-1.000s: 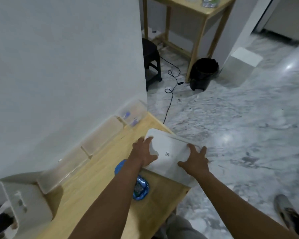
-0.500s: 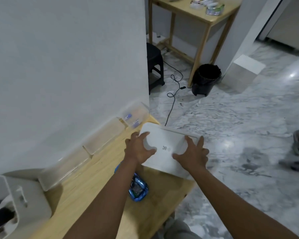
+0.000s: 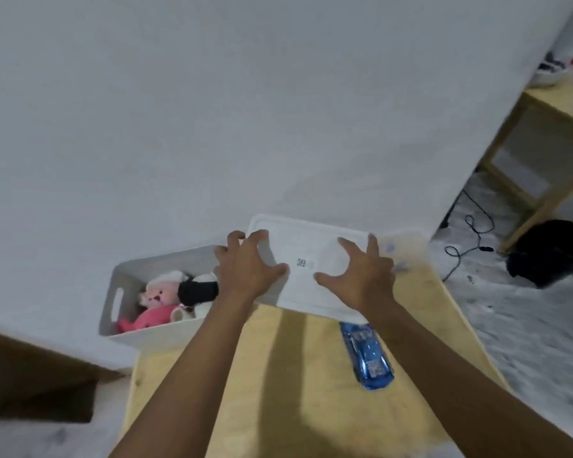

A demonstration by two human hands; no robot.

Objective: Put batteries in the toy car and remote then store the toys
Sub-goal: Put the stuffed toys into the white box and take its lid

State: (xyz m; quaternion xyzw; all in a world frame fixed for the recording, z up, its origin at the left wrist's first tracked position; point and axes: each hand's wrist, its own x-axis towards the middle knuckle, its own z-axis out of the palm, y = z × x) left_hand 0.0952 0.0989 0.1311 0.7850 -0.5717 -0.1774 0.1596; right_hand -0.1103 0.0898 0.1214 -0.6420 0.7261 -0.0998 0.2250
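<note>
I hold a flat white lid with a small printed code over the back of the wooden table. My left hand grips its left end, my right hand grips its right part, fingers spread and curled. The lid's left end reaches over the right end of a white storage bin that holds pink, white and black plush toys. A blue toy car lies on the table beside my right forearm. No remote or batteries show.
A white wall stands right behind the bin and lid. A clear container sits blurred behind the lid's right end. On the marble floor to the right are a black bin, a black cable and a second wooden table.
My view has swung left and both hands have carried the lid left along the table. The white bin with plush toys has come into view under the lid's left end.
</note>
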